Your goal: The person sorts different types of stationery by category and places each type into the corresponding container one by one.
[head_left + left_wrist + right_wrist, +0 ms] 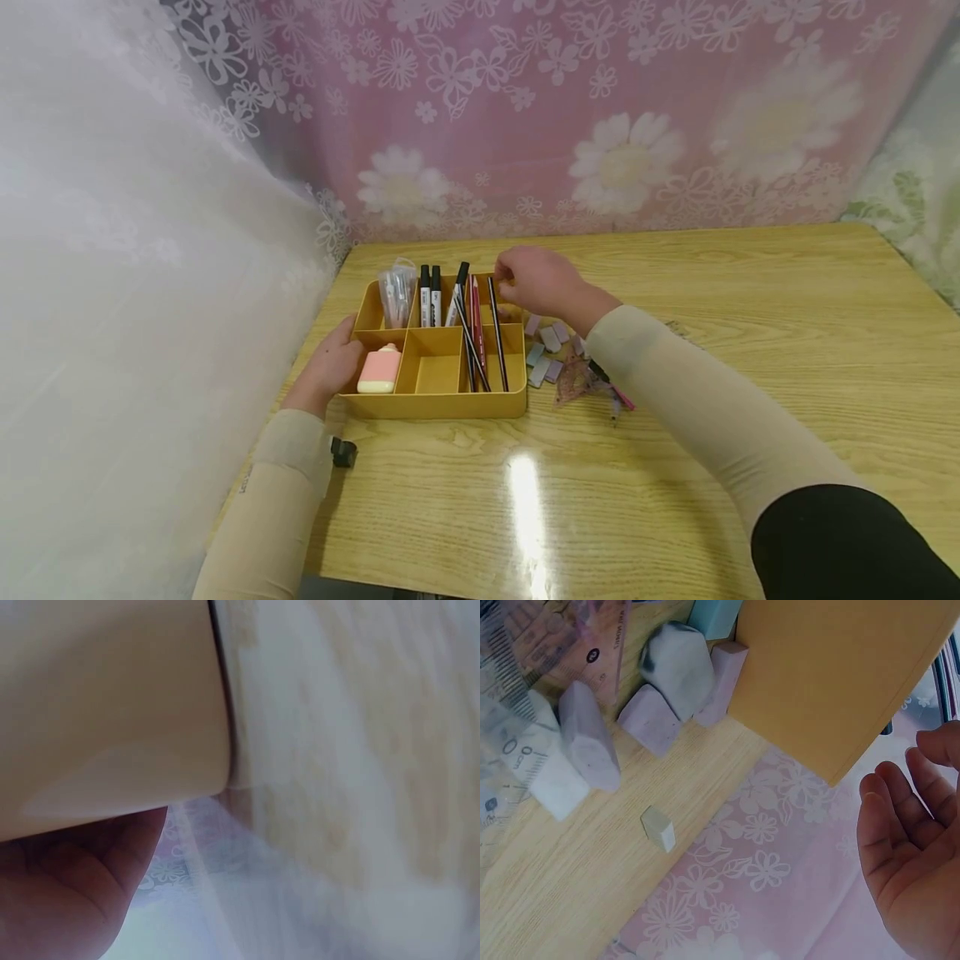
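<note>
A yellow divided organizer tray (431,407) sits on the table at left of centre. My left hand (330,367) grips its left wall, fingers over the rim beside a pink-and-cream bottle (380,371). In the left wrist view, the tray wall (112,712) hides most of the left hand (71,889). My right hand (542,279) hovers over the back right compartment; in the right wrist view, the right hand (919,840) has loosely bent fingers and nothing between them. Pencils (478,325) lean in the front right compartment, black markers (431,296) stand in the back middle one.
Clear-cased items (397,296) stand in the back left compartment. Right of the tray lie several erasers (551,337), a pink transparent set square (573,379) and a pen (622,398). A small pale eraser (658,829) lies near the table's back edge. A flowered curtain (487,125) hangs behind.
</note>
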Motion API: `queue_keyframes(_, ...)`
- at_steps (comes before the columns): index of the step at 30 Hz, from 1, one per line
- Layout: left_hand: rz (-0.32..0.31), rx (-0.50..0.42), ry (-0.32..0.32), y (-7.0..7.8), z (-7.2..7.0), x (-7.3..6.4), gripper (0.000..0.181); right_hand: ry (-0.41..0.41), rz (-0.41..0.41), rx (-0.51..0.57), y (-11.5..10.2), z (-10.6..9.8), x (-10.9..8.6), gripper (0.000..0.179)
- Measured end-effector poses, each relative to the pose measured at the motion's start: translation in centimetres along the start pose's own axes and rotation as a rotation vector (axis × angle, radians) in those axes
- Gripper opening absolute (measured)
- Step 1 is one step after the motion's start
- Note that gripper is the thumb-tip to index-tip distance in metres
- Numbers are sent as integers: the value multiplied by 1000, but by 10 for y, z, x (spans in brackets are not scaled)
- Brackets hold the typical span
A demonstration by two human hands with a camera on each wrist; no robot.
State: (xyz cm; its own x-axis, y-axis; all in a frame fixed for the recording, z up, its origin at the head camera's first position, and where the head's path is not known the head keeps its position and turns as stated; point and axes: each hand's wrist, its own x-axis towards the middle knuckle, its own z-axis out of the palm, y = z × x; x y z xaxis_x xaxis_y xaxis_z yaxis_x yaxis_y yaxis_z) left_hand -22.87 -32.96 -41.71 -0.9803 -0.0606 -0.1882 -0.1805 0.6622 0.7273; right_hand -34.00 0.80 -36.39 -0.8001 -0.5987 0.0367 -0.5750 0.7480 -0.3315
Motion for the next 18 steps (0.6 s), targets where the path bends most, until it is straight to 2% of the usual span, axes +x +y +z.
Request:
queue_keyframes(9, 20, -7, -1, -2, -3, -1, 62, 7, 19, 11, 8, -5, -2, 20)
queue_keyframes(18, -8, -10, 4, 0, -1, -1, 63, -24, 80, 11, 36, -6, -3, 32)
